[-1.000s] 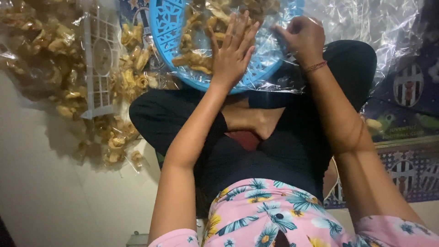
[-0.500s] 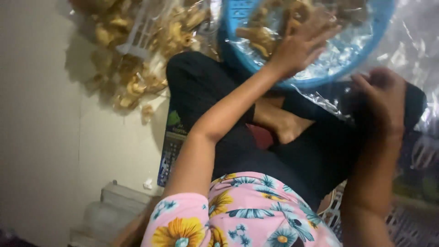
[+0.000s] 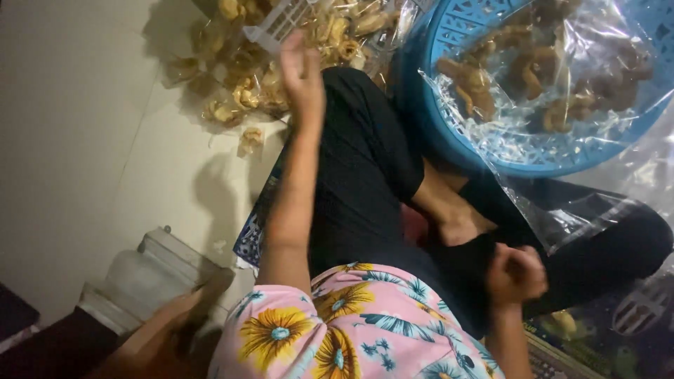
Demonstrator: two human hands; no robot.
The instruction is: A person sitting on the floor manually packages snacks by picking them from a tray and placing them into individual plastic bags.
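Pale floor lies under snack bags. Left hand reaches there, fingers together. Right hand makes a fist below the blue basket.

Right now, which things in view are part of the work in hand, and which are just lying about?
In hand:
left hand, raised near the bagged snacks
right hand, closed by the clear plastic bag
blue basket of fried snacks

Lying about:
clear plastic container
patterned mat
white basket
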